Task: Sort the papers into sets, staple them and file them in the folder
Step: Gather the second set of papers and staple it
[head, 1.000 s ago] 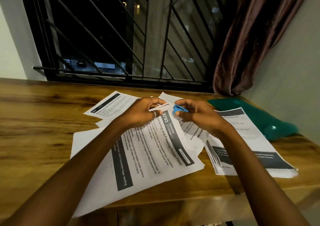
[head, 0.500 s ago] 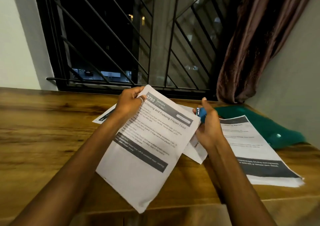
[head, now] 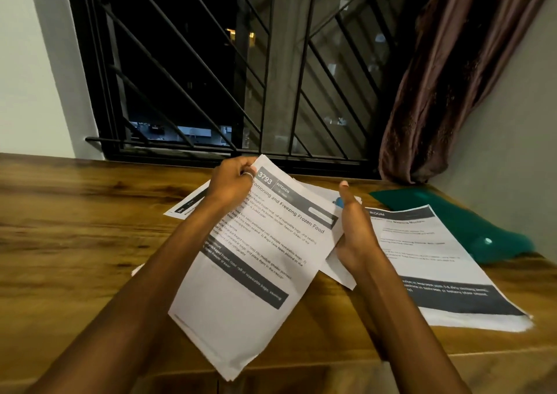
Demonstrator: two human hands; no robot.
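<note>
— Starting with the left hand (head: 232, 179), what do we see?
— We see its fingers (head: 243, 166) pinching the top left corner of the paper set (head: 256, 258) headed "Portioning and Freezing Frozen Food". There is a ring (head: 247, 175) on one finger. The set is lifted off the desk (head: 75, 228) and tilted, its lower corner hanging by the desk's near edge.
— And the right hand (head: 355, 237)?
— It is at the set's right edge, thumb pointing up. We make out a sliver of a blue stapler (head: 338, 203) in its grasp, just left of the thumb. The fingers go round the far side, mostly out of our sight.
— What lies under the set?
— A loose sheet (head: 340, 270) lies flat on the desk and shows beneath the right hand. Another sheet (head: 187, 208) lies at the far left, partly behind the left forearm.
— Where is the folder?
— The green folder (head: 452, 212) lies at the far right of the desk, near the right wall. A second stack (head: 437, 258) of printed papers lies on its near side, its far corner over the folder, apart from the held set.
— And beyond the desk?
— We see a barred window (head: 241, 77), dark outside, and a brown curtain (head: 452, 77) to its right.
</note>
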